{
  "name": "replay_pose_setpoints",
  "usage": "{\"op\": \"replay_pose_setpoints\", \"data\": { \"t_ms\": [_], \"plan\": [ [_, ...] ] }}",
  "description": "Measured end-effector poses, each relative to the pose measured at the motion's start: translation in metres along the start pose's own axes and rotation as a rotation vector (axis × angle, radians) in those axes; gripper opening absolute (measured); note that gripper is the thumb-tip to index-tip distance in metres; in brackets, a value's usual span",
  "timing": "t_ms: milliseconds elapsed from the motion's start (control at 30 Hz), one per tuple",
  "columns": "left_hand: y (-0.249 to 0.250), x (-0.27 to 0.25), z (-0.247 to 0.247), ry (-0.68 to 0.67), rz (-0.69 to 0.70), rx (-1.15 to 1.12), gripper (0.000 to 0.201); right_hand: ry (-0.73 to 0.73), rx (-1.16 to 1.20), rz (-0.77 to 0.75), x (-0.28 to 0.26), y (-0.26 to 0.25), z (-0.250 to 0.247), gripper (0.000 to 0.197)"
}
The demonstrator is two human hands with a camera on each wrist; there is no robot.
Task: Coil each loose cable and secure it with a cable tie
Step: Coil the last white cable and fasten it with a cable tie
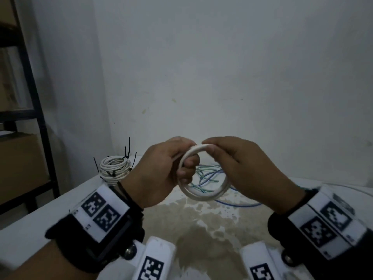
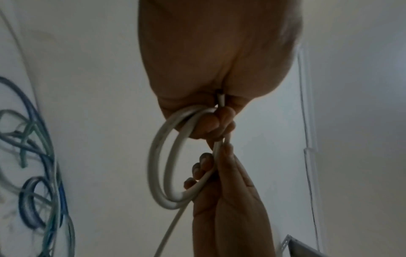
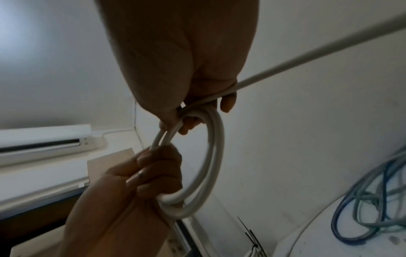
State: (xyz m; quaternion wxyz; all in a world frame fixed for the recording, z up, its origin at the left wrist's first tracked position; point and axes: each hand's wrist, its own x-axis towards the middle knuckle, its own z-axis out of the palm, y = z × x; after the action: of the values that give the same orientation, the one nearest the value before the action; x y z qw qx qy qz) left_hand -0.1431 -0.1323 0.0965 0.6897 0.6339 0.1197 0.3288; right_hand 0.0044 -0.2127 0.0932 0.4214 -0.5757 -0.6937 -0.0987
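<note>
Lying on the pale, stained table (image 1: 201, 235) behind the hands are a loose tangle of blue and green cables (image 1: 210, 176), and off to the left a finished bundle of white cable (image 1: 115, 168) bound with black cable ties (image 1: 126, 152) whose tails stick up. A dark metal shelf (image 1: 30, 93) with a cardboard box (image 1: 22, 166) stands at the far left against the plain wall. Nothing lies between the hands and the camera except the marker-tagged wrist bands.

Both hands are raised above the table, meeting at the top of a white cable (image 1: 193, 152) coiled into about two turns. The left hand (image 1: 161, 170) is clenched around the left side of the coil, fingers curled through the ring. The right hand (image 1: 242, 164) pinches the top of the coil between thumb and fingertips, with the free length of cable running out past its fingers in the right wrist view.

The coil hangs roughly upright, its open face turned toward the person and slightly down, its lower arc dipping in front of the coloured tangle. In the left wrist view a loose tail trails downward from the bottom of the ring.
</note>
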Motion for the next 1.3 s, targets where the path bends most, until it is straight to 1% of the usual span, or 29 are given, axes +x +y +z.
{"op": "replay_pose_setpoints", "data": {
  "t_ms": [67, 167, 233, 267, 300, 367, 467, 500, 567, 667, 800, 867, 933, 1000, 1033, 1067, 1100, 1133, 1233, 1267, 1300],
  "plan": [
    [-0.004, -0.003, 0.005, 0.096, 0.149, 0.101, 0.02, 0.035, 0.053, 0.053, 0.001, -0.002, -0.001, 0.02],
    [-0.01, -0.004, 0.008, 0.147, 0.264, 0.256, 0.018, 0.008, 0.086, 0.127, 0.002, -0.002, -0.003, 0.023],
    [-0.012, -0.004, 0.006, 0.14, 0.294, 0.348, 0.016, -0.052, 0.101, 0.192, 0.001, -0.003, -0.007, 0.033],
    [-0.013, -0.004, 0.005, 0.125, 0.295, 0.389, 0.016, -0.094, 0.089, 0.216, 0.001, -0.003, -0.009, 0.034],
    [-0.014, -0.003, 0.004, 0.101, 0.29, 0.417, 0.017, -0.133, 0.068, 0.218, 0.0, -0.003, -0.01, 0.031],
    [-0.016, -0.002, 0.002, 0.048, 0.281, 0.443, 0.02, -0.202, 0.06, 0.176, -0.001, -0.007, -0.01, 0.021],
    [-0.017, -0.003, 0.004, 0.023, 0.288, 0.418, 0.02, -0.282, 0.103, 0.106, 0.0, -0.015, -0.01, 0.025],
    [-0.017, -0.004, 0.005, 0.035, 0.299, 0.386, 0.02, -0.282, 0.1, 0.106, 0.001, -0.015, -0.011, 0.027],
    [-0.018, -0.003, 0.005, 0.103, 0.341, 0.354, 0.019, -0.256, 0.048, 0.112, 0.003, -0.014, -0.016, 0.029],
    [-0.021, 0.003, 0.004, 0.193, 0.402, 0.43, 0.022, -0.212, 0.037, 0.121, 0.003, -0.012, -0.016, 0.031],
    [-0.022, 0.008, 0.006, 0.228, 0.538, 0.583, 0.02, -0.251, 0.232, 0.23, 0.004, -0.007, -0.019, 0.037],
    [-0.024, 0.008, 0.01, 0.243, 0.563, 0.617, 0.018, -0.282, 0.258, 0.25, 0.005, -0.003, -0.023, 0.035],
    [-0.029, 0.011, 0.014, 0.329, 0.544, 0.553, 0.013, -0.231, 0.256, 0.259, 0.007, 0.004, -0.025, 0.03],
    [-0.042, 0.017, 0.014, 0.434, 0.457, 0.442, 0.007, -0.069, 0.362, 0.303, 0.012, 0.011, -0.029, 0.028],
    [-0.051, 0.019, 0.014, 0.445, 0.401, 0.429, 0.008, 0.031, 0.468, 0.341, 0.015, 0.013, -0.034, 0.028],
    [-0.064, 0.02, 0.013, 0.406, 0.364, 0.48, 0.012, 0.119, 0.593, 0.386, 0.017, 0.015, -0.04, 0.026],
    [-0.077, 0.02, 0.012, 0.319, 0.357, 0.582, 0.017, 0.178, 0.711, 0.427, 0.019, 0.016, -0.048, 0.025],
    [-0.088, 0.019, 0.012, 0.211, 0.368, 0.702, 0.022, 0.205, 0.809, 0.459, 0.02, 0.018, -0.056, 0.024],
    [-0.108, 0.016, 0.018, -0.078, 0.459, 0.979, 0.052, 0.228, 0.994, 0.511, 0.017, 0.023, -0.068, 0.023],
    [-0.11, 0.016, 0.022, -0.15, 0.501, 1.036, 0.061, 0.241, 1.029, 0.523, 0.015, 0.025, -0.067, 0.023],
    [-0.111, 0.017, 0.026, -0.198, 0.553, 1.082, 0.065, 0.256, 1.054, 0.539, 0.013, 0.029, -0.065, 0.023]
  ]
}}
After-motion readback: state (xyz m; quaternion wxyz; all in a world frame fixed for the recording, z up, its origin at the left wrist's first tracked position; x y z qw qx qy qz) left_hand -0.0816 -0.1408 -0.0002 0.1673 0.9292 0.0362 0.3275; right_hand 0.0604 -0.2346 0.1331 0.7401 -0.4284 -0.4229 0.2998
